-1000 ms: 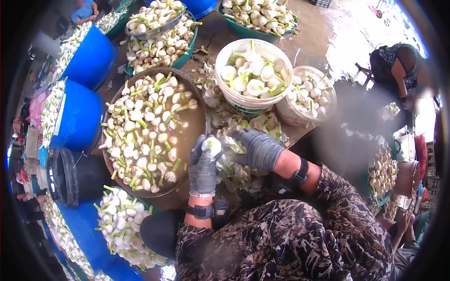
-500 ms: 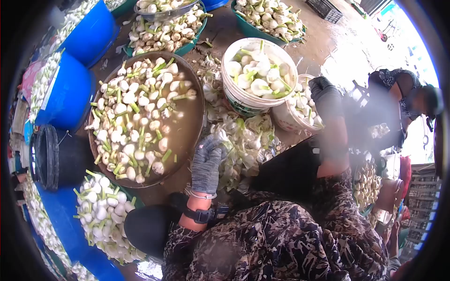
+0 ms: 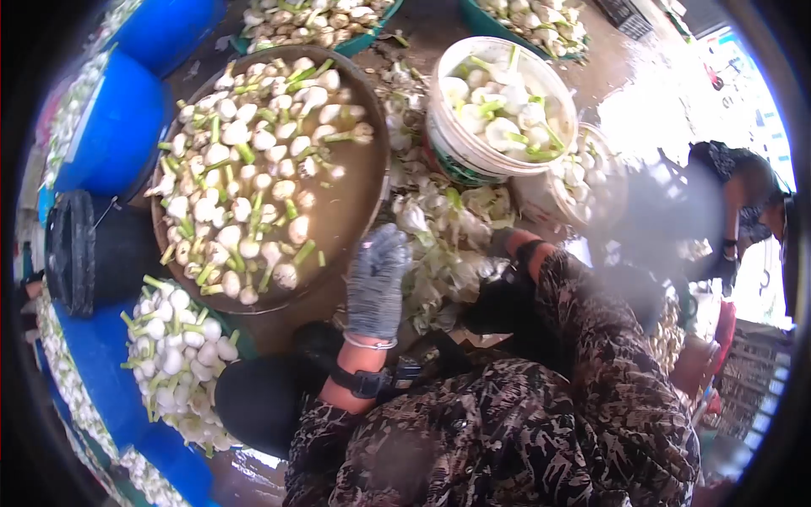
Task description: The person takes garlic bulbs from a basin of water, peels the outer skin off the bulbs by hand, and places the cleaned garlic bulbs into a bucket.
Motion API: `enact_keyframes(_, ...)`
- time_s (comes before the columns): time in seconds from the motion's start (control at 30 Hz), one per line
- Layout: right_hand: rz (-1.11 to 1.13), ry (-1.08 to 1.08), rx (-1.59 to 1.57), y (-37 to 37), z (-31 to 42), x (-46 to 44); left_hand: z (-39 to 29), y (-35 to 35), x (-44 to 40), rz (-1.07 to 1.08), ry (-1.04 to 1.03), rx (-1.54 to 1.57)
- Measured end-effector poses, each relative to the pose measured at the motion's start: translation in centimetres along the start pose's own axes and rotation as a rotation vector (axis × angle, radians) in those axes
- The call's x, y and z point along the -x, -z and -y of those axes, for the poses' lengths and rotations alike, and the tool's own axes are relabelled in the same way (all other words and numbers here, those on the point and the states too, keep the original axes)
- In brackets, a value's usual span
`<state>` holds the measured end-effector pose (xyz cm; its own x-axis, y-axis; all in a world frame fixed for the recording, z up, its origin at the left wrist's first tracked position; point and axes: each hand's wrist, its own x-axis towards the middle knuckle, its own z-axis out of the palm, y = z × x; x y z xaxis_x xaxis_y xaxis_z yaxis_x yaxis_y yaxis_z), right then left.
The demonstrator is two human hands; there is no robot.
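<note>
My left hand (image 3: 379,275), in a grey knitted glove, is beside the right rim of a wide round tub (image 3: 382,182). Its fingers look curled; anything inside them is hidden. White garlic bulbs (image 3: 241,173) with short green stems float in the tub's brownish water. Low over a heap of pale peelings (image 3: 452,262) is my right hand (image 3: 505,240), dark-gloved and only partly visible, so its grip does not show. Beyond the heap stands a white bucket (image 3: 448,156) of peeled bulbs, with a second bucket (image 3: 541,203) of bulbs beside it.
More garlic bulbs (image 3: 177,355) are piled by my left knee. A black bucket (image 3: 72,253) and blue tubs (image 3: 127,118) line the left side. Green basins (image 3: 372,38) of bulbs sit at the back. Another person (image 3: 743,186) bends over at the right.
My right hand has come down from beside the buckets to the peelings, towards my left hand. The camera view has shifted, and my left hand stays near the tub's rim.
</note>
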<state>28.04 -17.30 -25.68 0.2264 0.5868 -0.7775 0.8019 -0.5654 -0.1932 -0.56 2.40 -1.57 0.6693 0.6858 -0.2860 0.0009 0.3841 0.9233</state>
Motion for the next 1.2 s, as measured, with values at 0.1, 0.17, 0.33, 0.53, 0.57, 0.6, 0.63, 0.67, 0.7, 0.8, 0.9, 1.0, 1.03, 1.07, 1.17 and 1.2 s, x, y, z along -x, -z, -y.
enact_keyframes(0.1, -0.134, -0.293, -0.203, -0.5, 4.1, 3.3, 3.5, 0.8, -2.2, -0.037, 0.005, 0.001)
enact_keyframes(0.17, -0.070, -0.333, -0.114, 1.3, 5.5, 4.2, 3.3, 1.0, -3.8, -0.054, 0.060, -0.041)
enact_keyframes(0.33, 0.144, -0.174, 0.162, 9.5, 8.3, 8.1, -0.7, 4.3, -9.8, -0.417, -0.111, -1.143)
enact_keyframes(0.53, -0.180, -0.194, 0.159, 19.5, 8.8, 20.0, 0.7, 13.3, -13.7, -0.225, 0.454, -1.484)
enact_keyframes(0.57, -0.258, -0.229, 0.132, 20.1, 7.1, 21.2, 0.9, 13.6, -13.9, -0.172, 0.468, -1.490)
enact_keyframes(0.6, -0.311, -0.303, 0.088, 20.6, 4.8, 22.2, 0.9, 12.9, -14.1, -0.156, 0.523, -1.522)
enact_keyframes(0.63, -0.391, -0.331, 0.093, 19.8, 0.1, 21.7, 2.1, 13.0, -14.3, -0.140, 0.548, -1.538)
enact_keyframes(0.67, -0.467, -0.361, 0.100, 20.9, 0.3, 22.7, 3.7, 13.3, -14.7, -0.124, 0.572, -1.554)
enact_keyframes(0.7, -0.473, -0.482, 0.083, 21.4, 0.6, 24.6, 7.0, 14.8, -16.3, -0.077, 0.579, -1.522)
enact_keyframes(0.8, -0.635, -0.532, 0.031, 22.2, 4.5, 28.4, 4.9, 12.3, -14.0, 0.065, 0.573, -1.746)
enact_keyframes(0.9, -0.804, -0.241, -0.310, 20.6, 9.1, 29.1, 7.8, 14.4, -15.0, 0.193, 0.542, -1.715)
enact_keyframes(1.0, -0.825, 0.020, -0.244, 18.7, 13.8, 26.9, 10.9, 16.9, -17.0, 0.264, 0.438, -1.725)
enact_keyframes(1.03, -0.808, 0.083, -0.263, 17.9, 15.2, 25.7, 12.5, 17.8, -18.2, 0.382, 0.409, -1.766)
enact_keyframes(1.07, -0.792, 0.146, -0.279, 17.2, 16.5, 24.5, 14.1, 18.8, -19.5, 0.557, 0.354, -1.836)
enact_keyframes(1.17, -0.643, 0.244, -0.252, 16.7, 20.4, 22.7, 14.2, 18.4, -19.5, 0.533, 0.379, -1.791)
enact_keyframes(1.2, -0.605, 0.265, -0.239, 16.3, 21.1, 21.8, 13.9, 18.1, -18.8, 0.372, 0.460, -1.683)
